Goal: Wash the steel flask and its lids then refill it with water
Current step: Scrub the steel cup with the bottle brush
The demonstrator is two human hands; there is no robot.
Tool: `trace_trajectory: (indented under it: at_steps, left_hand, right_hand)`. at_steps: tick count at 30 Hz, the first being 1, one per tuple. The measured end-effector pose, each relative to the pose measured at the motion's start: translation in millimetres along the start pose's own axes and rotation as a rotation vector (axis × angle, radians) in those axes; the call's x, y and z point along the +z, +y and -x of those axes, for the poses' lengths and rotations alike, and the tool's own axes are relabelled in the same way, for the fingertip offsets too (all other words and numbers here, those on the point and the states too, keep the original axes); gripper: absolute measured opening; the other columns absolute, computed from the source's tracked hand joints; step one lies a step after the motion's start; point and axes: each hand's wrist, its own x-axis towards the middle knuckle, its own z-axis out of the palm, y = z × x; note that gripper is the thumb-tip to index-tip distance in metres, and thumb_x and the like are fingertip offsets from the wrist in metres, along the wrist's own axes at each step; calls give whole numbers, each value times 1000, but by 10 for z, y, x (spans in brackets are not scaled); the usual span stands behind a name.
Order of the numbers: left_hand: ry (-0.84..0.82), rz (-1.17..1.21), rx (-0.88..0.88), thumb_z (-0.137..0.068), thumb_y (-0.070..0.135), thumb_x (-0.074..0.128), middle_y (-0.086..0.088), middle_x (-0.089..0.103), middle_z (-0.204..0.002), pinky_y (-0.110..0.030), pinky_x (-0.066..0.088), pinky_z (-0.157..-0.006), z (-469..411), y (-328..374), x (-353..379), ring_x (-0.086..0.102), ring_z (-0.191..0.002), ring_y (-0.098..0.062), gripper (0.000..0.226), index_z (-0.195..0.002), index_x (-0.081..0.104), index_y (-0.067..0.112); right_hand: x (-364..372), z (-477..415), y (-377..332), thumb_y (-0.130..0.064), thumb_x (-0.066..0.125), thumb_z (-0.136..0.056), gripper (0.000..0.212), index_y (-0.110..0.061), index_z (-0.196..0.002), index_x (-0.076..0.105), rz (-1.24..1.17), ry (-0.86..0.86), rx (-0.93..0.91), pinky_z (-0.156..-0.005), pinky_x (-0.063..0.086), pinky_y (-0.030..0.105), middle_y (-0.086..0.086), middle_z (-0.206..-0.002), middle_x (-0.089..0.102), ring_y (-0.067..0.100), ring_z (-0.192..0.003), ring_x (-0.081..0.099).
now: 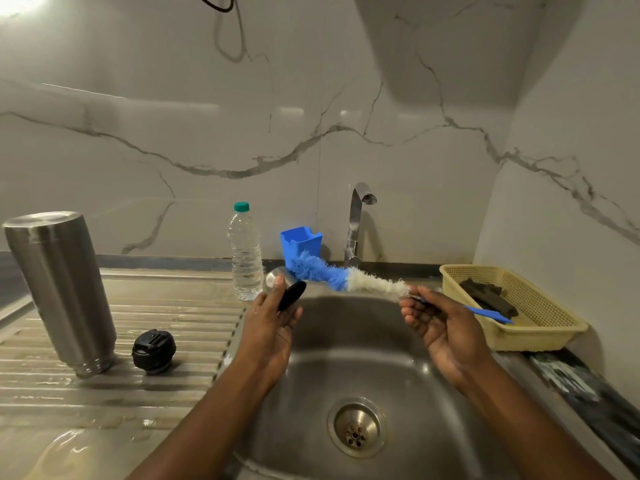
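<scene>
The steel flask (60, 289) stands upside down on the wet drainboard at the left. Beside it lies the black inner lid (153, 351). My left hand (272, 323) grips the steel outer cap (285, 287), whose black inside faces right, above the sink's left rim. My right hand (440, 323) pinches the handle of a blue and white bottle brush (343, 277). The brush's blue bristle tip lies just behind the cap; whether they touch I cannot tell.
The steel sink (346, 358) with its drain (356, 427) lies below my hands. A tap (356, 220) stands behind it with no water running. A clear water bottle (245, 252), a blue holder (301, 242) and a yellow basket (540, 327) with dark cloths line the back and right.
</scene>
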Motion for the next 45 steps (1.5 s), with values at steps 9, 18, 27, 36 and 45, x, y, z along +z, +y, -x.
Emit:
trace_trajectory:
  at_steps: [9, 18, 27, 36, 45]
  left_hand:
    - [53, 101, -6, -101, 23, 65, -19, 74, -127, -37, 60, -95, 15, 45, 3, 71, -121, -28, 35, -130, 63, 4]
    - [-14, 183, 0, -106, 13, 56, -25, 68, -135, -45, 61, -95, 47, 41, 40, 67, -125, -36, 34, -139, 55, 5]
    - [-26, 141, -26, -106, 14, 57, -28, 67, -133, -47, 59, -100, 73, 20, 72, 67, -125, -38, 29, -133, 55, 3]
    - [3, 126, 2, -102, 16, 63, -20, 72, -130, -46, 59, -98, 52, 12, 73, 70, -121, -32, 34, -134, 61, 3]
    - [-24, -10, -24, -99, 29, 65, -15, 73, -129, -42, 55, -102, 60, -32, 56, 69, -123, -29, 47, -140, 59, 7]
  right_hand:
    - [59, 42, -5, -9, 59, -98, 23, 0, -90, 79, 14, -22, 15, -62, 63, 26, 21, -84, 75, 22, -70, 75]
    - [112, 73, 9, -16, 65, -89, 21, -5, -88, 83, 40, -68, 26, -65, 63, 27, 21, -87, 76, 23, -75, 75]
    - [99, 46, 17, -9, 57, -101, 26, -2, -91, 81, 19, -50, 11, -64, 63, 27, 21, -88, 76, 23, -74, 76]
    - [102, 46, 87, -12, 60, -99, 21, 1, -100, 77, 34, -59, 64, -65, 63, 28, 23, -91, 76, 24, -77, 76]
    - [112, 26, 96, -13, 58, -100, 22, 2, -104, 75, 4, -64, 72, -64, 63, 27, 21, -90, 76, 24, -75, 76]
